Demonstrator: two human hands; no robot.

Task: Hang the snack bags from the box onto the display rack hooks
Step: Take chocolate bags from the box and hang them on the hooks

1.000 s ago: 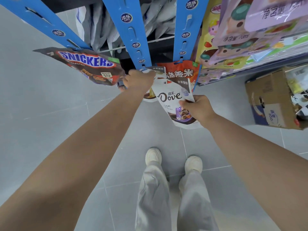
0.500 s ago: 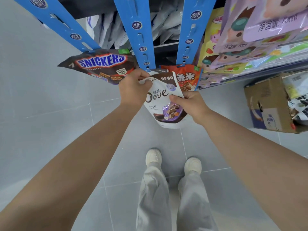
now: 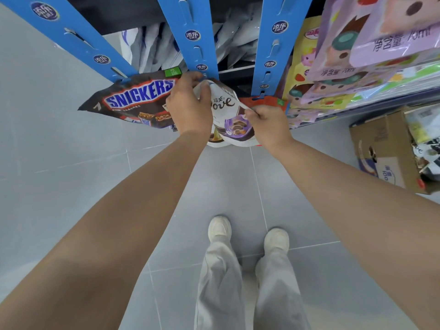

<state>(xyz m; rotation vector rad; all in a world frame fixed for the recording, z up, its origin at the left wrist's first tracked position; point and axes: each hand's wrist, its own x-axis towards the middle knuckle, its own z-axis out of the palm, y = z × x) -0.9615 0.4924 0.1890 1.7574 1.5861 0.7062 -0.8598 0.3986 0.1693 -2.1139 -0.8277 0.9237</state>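
Your left hand (image 3: 189, 108) pinches the curled top edge of the Dove bag (image 3: 228, 108) right below the middle blue hang strip (image 3: 197, 44) while your right hand (image 3: 266, 123) grips its side, so I'd flatten that top first, then push it on square.

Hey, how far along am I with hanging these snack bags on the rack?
Done: the Snickers bag and orange bag look hung on the rack. In hand: the left hand and right hand hold the Dove bag at the middle strip's bottom, not clearly hooked. Left: more bags show in the box.
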